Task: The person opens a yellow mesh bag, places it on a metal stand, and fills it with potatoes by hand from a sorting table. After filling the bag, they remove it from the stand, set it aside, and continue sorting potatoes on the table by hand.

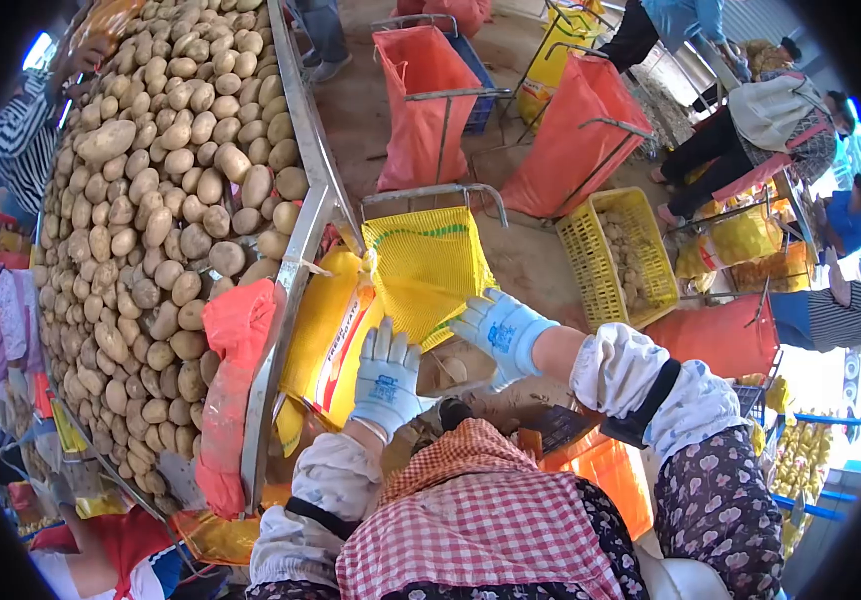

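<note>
Both of my hands wear pale blue work gloves with blue print. My left hand [387, 380] is spread with its palm down, beside a yellow printed potato bag [328, 335] hanging at the table's edge. Fingers apart, my right hand [505, 333] reaches to the lower right corner of a yellow mesh bag [425, 262] with a green stripe, which hangs on a metal frame. Whether the fingertips touch the mesh I cannot tell. Neither hand holds anything.
Potatoes [165, 240] are heaped on a metal-edged table [300, 235] at the left, with a folded red bag [235, 390] on its rim. Red bags [580, 135] on frames and a yellow crate [615, 250] with potatoes stand beyond. Several people are around.
</note>
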`<state>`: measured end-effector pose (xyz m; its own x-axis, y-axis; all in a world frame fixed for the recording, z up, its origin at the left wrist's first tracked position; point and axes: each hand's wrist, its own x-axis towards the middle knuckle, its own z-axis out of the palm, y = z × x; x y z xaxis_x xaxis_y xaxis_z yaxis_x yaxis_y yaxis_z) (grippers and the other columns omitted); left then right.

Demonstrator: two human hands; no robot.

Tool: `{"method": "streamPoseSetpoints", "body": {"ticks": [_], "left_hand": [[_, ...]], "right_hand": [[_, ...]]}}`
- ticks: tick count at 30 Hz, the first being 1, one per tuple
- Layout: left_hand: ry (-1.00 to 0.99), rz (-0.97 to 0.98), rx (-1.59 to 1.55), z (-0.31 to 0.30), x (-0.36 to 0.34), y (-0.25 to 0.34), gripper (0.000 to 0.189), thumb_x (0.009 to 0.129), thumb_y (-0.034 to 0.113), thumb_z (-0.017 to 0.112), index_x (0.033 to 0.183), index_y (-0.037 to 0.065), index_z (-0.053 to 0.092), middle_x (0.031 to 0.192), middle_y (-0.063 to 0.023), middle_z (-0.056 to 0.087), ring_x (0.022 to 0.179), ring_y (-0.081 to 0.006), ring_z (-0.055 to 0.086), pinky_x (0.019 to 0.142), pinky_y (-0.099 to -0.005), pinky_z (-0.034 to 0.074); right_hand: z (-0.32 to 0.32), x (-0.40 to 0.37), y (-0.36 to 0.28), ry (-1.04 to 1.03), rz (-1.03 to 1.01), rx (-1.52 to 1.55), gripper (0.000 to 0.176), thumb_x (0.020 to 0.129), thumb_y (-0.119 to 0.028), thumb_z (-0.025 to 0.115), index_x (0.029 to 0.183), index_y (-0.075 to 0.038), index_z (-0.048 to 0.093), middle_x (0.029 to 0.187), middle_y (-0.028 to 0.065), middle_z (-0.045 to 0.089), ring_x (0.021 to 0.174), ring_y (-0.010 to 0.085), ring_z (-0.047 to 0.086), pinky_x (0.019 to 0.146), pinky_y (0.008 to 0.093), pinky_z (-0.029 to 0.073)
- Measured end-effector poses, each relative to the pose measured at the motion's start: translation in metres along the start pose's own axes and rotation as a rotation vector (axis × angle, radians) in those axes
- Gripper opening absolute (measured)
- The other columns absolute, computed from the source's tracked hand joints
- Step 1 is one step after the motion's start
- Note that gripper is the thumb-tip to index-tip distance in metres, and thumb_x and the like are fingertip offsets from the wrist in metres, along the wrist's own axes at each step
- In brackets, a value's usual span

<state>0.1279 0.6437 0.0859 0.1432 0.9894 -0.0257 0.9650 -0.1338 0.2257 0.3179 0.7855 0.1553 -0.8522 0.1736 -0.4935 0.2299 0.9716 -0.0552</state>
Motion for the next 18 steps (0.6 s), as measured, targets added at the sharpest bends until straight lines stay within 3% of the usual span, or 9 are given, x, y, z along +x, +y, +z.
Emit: {"method": "streamPoseSetpoints", "body": {"ticks": [3, 6, 8, 10, 11, 12, 14, 16, 18], "left_hand": [[-0.093, 0.081, 0.032, -0.004, 0.003, -0.001, 0.078, 0.064, 0.060, 0.069, 0.119, 0.005, 0.059, 0.139, -0.0166, 0.043, 0.142, -0.0353, 0.019, 0.116, -0.0523, 0.008], [-0.284, 0.151, 0.131, -0.019, 0.013, -0.005, 0.082, 0.069, 0.062, 0.064, 0.128, 0.006, 0.055, 0.141, -0.0150, 0.042, 0.142, -0.0323, 0.020, 0.117, -0.0508, 0.008], [-0.293, 0.176, 0.192, -0.020, 0.011, -0.018, 0.085, 0.072, 0.063, 0.061, 0.135, 0.007, 0.048, 0.141, -0.0128, 0.043, 0.141, -0.0295, 0.023, 0.117, -0.0484, 0.008], [-0.312, 0.253, 0.292, -0.025, 0.010, -0.034, 0.088, 0.072, 0.062, 0.061, 0.139, 0.008, 0.043, 0.141, -0.0112, 0.043, 0.140, -0.0289, 0.027, 0.117, -0.0462, 0.010], [-0.269, 0.285, 0.282, -0.026, 0.012, -0.037, 0.083, 0.072, 0.057, 0.065, 0.137, 0.010, 0.045, 0.136, -0.0100, 0.048, 0.133, -0.0280, 0.037, 0.112, -0.0464, 0.023], [-0.274, 0.289, 0.291, -0.028, 0.013, -0.039, 0.083, 0.072, 0.057, 0.065, 0.137, 0.010, 0.045, 0.136, -0.0100, 0.048, 0.133, -0.0280, 0.037, 0.112, -0.0464, 0.023], [-0.314, 0.286, 0.236, -0.029, 0.020, -0.038, 0.071, 0.072, 0.048, 0.070, 0.129, 0.011, 0.051, 0.123, -0.0088, 0.055, 0.118, -0.0267, 0.050, 0.098, -0.0437, 0.038], [-0.290, 0.285, 0.176, -0.023, 0.019, -0.043, 0.063, 0.073, 0.043, 0.072, 0.124, 0.011, 0.054, 0.117, -0.0083, 0.057, 0.111, -0.0262, 0.053, 0.092, -0.0420, 0.042], [-0.264, 0.277, 0.115, -0.015, 0.016, -0.048, 0.055, 0.073, 0.038, 0.073, 0.119, 0.012, 0.056, 0.110, -0.0078, 0.059, 0.104, -0.0258, 0.056, 0.085, -0.0403, 0.046]], "right_hand": [[0.039, -0.006, -0.007, 0.077, 0.048, -0.071, 0.082, 0.070, -0.047, 0.073, 0.135, -0.007, 0.045, 0.128, 0.0076, 0.053, 0.123, 0.0267, 0.048, 0.099, 0.0416, 0.039], [0.043, -0.011, -0.006, 0.105, 0.113, -0.064, 0.076, 0.069, -0.038, 0.075, 0.133, -0.007, 0.047, 0.123, 0.0063, 0.056, 0.120, 0.0270, 0.051, 0.093, 0.0397, 0.044], [0.038, -0.019, -0.006, 0.069, 0.136, -0.052, 0.074, 0.070, -0.035, 0.074, 0.132, -0.007, 0.048, 0.122, 0.0059, 0.056, 0.119, 0.0258, 0.051, 0.088, 0.0384, 0.047], [0.036, -0.022, -0.007, 0.090, 0.176, 0.001, 0.056, 0.076, -0.027, 0.068, 0.126, -0.007, 0.052, 0.119, 0.0047, 0.057, 0.114, 0.0234, 0.054, 0.083, 0.0375, 0.049], [0.035, -0.021, -0.007, 0.099, 0.175, 0.006, 0.056, 0.076, -0.027, 0.068, 0.126, -0.007, 0.052, 0.119, 0.0047, 0.057, 0.114, 0.0234, 0.054, 0.083, 0.0375, 0.049], [0.033, -0.019, -0.006, 0.068, 0.204, 0.047, 0.057, 0.076, -0.032, 0.069, 0.125, -0.008, 0.052, 0.118, 0.0062, 0.058, 0.112, 0.0239, 0.056, 0.081, 0.0375, 0.049], [0.035, -0.016, -0.003, 0.041, 0.243, 0.094, 0.059, 0.076, -0.038, 0.069, 0.125, -0.010, 0.051, 0.117, 0.0076, 0.058, 0.111, 0.0245, 0.058, 0.080, 0.0375, 0.049], [0.043, -0.011, -0.001, -0.011, 0.305, 0.245, 0.045, 0.078, -0.031, 0.069, 0.115, -0.010, 0.054, 0.106, 0.0106, 0.062, 0.094, 0.0295, 0.065, 0.073, 0.0415, 0.053], [0.050, -0.012, -0.004, 0.044, 0.331, 0.281, 0.040, 0.079, -0.029, 0.068, 0.113, -0.010, 0.055, 0.101, 0.0118, 0.063, 0.088, 0.0310, 0.066, 0.071, 0.0425, 0.054]]}}
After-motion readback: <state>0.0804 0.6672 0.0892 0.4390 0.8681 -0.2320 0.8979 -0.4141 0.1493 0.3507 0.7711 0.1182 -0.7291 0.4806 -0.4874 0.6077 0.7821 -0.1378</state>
